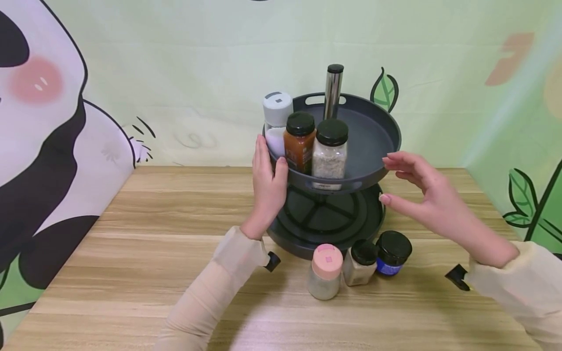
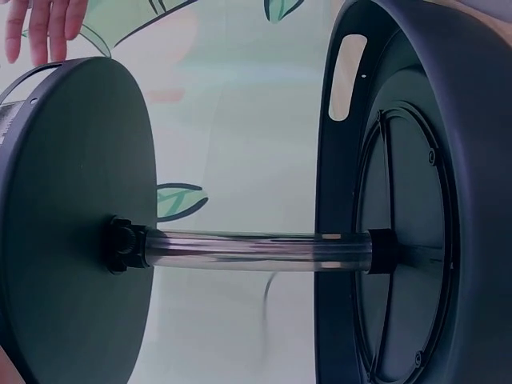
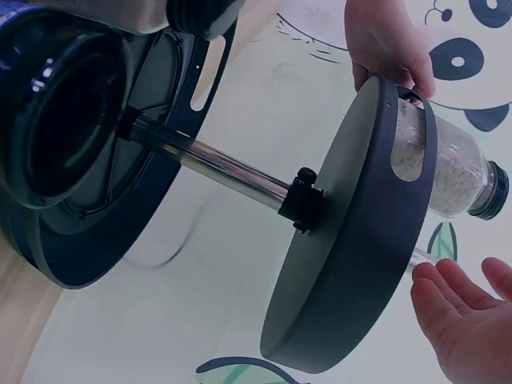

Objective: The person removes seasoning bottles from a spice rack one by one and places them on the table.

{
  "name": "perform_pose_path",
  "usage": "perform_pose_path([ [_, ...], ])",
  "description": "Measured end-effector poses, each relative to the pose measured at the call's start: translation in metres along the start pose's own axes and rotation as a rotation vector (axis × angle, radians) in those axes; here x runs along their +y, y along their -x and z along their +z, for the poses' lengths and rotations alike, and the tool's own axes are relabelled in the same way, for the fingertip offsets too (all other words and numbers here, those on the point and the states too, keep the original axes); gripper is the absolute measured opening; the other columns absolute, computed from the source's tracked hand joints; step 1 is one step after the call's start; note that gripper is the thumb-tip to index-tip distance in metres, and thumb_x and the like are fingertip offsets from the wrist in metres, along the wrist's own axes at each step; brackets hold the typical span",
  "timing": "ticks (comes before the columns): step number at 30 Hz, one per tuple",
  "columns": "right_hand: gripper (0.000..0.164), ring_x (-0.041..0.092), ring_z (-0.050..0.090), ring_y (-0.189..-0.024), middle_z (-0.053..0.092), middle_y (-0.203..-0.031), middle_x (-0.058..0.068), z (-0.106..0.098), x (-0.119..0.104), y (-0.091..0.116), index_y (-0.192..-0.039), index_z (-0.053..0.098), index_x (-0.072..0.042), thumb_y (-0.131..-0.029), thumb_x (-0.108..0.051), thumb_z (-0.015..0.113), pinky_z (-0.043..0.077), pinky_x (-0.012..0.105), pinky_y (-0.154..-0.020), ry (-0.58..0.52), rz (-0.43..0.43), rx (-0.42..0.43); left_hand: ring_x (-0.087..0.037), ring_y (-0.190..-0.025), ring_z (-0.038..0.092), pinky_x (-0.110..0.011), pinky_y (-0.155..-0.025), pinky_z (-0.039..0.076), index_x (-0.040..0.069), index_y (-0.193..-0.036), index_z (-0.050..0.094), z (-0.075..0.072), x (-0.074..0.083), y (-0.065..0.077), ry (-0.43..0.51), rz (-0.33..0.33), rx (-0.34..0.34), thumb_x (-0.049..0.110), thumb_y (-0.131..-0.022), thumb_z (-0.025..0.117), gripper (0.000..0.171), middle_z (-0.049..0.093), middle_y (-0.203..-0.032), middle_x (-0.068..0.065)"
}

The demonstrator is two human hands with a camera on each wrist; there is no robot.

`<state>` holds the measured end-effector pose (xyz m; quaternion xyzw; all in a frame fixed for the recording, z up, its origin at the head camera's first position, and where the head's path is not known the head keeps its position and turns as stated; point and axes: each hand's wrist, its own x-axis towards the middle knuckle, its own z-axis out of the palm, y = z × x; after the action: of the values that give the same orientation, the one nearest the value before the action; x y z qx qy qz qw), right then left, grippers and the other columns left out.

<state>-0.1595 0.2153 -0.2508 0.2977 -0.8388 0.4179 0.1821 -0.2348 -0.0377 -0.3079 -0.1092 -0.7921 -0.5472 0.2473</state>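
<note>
Hands at the round dark-grey upper tray (image 1: 371, 131)

Tray sits on a silvery metal post (image 1: 333, 95). Left hand (image 1: 269, 183): straight fingers against its wall, clamped on nothing. Right hand (image 1: 434, 197): fingers and thumb apart, near the opposite rim. Judgement: turn slowly, level; the square clear black-lidded jar (image 1: 329, 158) could topple.

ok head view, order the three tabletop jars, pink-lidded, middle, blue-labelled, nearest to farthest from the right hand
From the right hand:
1. Blue-labelled jar, right end
2. Middle jar, between the others
3. Pink-lidded jar, left end
</note>
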Motion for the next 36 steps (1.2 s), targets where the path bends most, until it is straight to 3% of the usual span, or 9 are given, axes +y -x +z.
perform_pose_path([
  [5,0.063,-0.007,0.043,-0.111,0.052,-0.120,-0.004,0.000,-0.003,-0.006,-0.126,0.042,-0.003,-0.068,0.005,0.069,0.032,0.007,-0.092,0.044,0.007,-0.015,-0.018,-0.137,0.007,-0.036,-0.110,0.012,0.000,-0.141,0.009,0.000,0.000,0.000,0.001,0.005,0.006,0.029,-0.086,0.035,0.067,0.007,-0.149,-0.010],
  [9,0.065,0.006,0.043,-0.117,0.050,-0.125,0.013,0.000,-0.006,-0.011,-0.129,0.039,-0.006,-0.071,-0.005,0.070,0.030,0.012,-0.097,0.078,0.058,-0.063,-0.019,-0.137,0.008,-0.036,-0.110,0.012,0.000,-0.141,0.009,0.000,0.000,0.000,-0.006,0.011,0.015,0.029,-0.086,0.035,0.067,0.008,-0.149,-0.012],
  [12,0.066,0.022,0.043,-0.118,0.047,-0.128,0.014,0.000,-0.008,-0.013,-0.131,0.037,-0.008,-0.073,-0.009,0.069,0.032,0.028,-0.100,0.078,0.091,-0.096,-0.019,-0.137,0.008,-0.036,-0.110,0.012,-0.001,-0.141,0.010,0.000,0.001,0.000,-0.006,0.016,0.019,0.029,-0.087,0.035,0.066,0.008,-0.149,-0.013],
  [15,0.067,0.027,0.042,-0.119,0.046,-0.129,0.014,0.002,-0.009,-0.016,-0.131,0.036,-0.008,-0.073,-0.010,0.069,0.031,0.040,-0.098,0.074,0.100,-0.108,-0.020,-0.137,0.008,-0.036,-0.110,0.012,-0.001,-0.141,0.010,0.000,0.001,0.000,-0.006,0.018,0.019,0.028,-0.087,0.035,0.066,0.008,-0.149,-0.013],
  [36,0.073,0.028,0.036,-0.124,0.040,-0.133,0.018,0.010,-0.020,-0.036,-0.134,0.028,-0.002,-0.075,-0.018,0.069,0.028,0.046,-0.100,0.078,0.146,-0.197,-0.019,-0.137,0.008,-0.036,-0.110,0.012,0.000,-0.141,0.009,0.001,0.001,0.000,0.008,0.007,0.019,0.029,-0.086,0.035,0.067,0.008,-0.149,-0.012],
])
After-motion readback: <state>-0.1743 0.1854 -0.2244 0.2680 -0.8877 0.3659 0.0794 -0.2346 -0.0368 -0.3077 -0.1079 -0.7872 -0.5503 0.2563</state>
